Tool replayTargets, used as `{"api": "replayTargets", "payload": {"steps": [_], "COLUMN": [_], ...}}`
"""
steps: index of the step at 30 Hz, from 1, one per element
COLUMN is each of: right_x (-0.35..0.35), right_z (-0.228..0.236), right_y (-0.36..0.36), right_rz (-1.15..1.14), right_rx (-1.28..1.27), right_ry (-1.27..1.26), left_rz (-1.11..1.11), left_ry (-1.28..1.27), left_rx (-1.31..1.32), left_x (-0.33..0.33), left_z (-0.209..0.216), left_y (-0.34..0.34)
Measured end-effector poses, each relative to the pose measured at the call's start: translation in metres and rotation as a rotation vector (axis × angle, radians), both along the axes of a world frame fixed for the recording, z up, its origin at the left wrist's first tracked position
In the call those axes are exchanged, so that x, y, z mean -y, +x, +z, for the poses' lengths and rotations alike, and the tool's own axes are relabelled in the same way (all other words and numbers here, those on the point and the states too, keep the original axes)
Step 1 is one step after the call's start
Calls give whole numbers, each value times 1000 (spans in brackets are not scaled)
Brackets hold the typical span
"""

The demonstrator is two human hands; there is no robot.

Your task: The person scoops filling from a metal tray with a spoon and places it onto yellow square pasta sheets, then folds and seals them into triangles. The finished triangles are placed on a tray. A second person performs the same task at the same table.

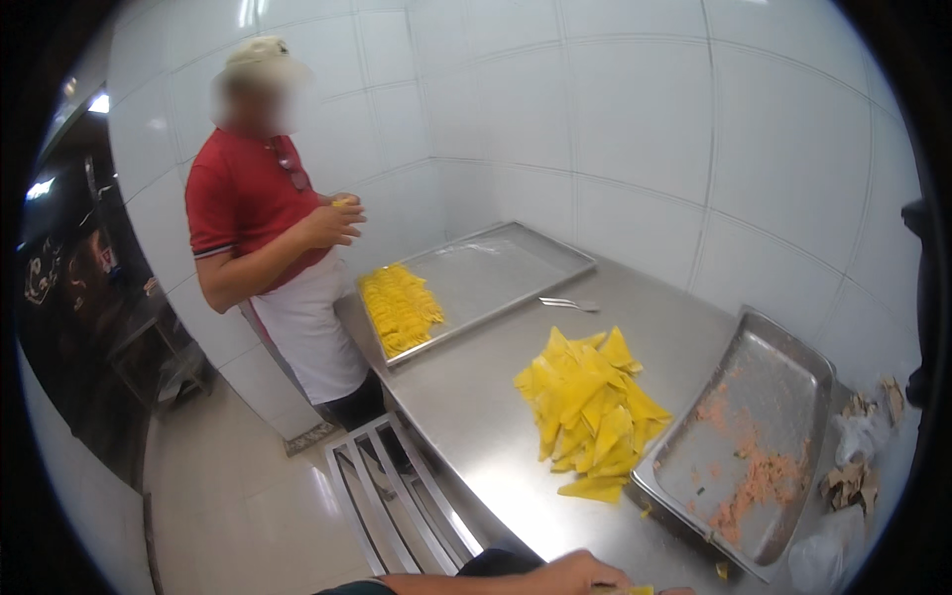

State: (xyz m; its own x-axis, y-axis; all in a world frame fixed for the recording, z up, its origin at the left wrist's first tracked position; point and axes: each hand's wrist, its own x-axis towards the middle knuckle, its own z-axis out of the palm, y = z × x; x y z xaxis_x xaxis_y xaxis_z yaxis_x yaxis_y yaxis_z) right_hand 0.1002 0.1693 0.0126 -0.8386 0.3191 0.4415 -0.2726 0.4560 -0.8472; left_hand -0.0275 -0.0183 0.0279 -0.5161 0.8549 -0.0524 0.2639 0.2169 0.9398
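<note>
At the near edge of the steel desk (466, 397), the person's left hand (580, 573) rests curled beside a yellow piece (635, 590); whether it grips cannot be told, and the right hand is out of view. A pile of yellow wrappers (590, 412) lies mid-desk beside a smeared metal pan (793, 367). A co-worker's hands (332, 220) are together, clasping a yellow piece by the far tray (496, 273).

A steel table (496, 416) carries a flat tray (516, 263) with folded yellow pieces at its near end, a loose heap of yellow wrappers (590, 412), a spoon (570, 303), and a deep pan (783, 377) smeared with pinkish filling.
</note>
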Motion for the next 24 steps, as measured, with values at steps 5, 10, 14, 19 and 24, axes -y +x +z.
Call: {"api": "replayTargets", "payload": {"steps": [5,10,14,19,24], "right_x": [-21,-46,-51,-53,-56], "right_z": [-5,-12,-15,-16,-17], "right_y": [10,30,38,36,32], "right_rz": [-277,-291,-282,-230,-190], "right_rx": [95,246,178,182,211], "right_ry": [116,-24,-196,-195,-50], "left_rz": [425,884,382,180,265], "left_ry": [79,496,217,1,-35], "left_rx": [-101,-753,-477,-344,-288], "left_x": [19,4,-21,-42,-46], "left_z": [42,52,24,-4,-20], "left_y": [-56,-90,-52,-21,-25]}}
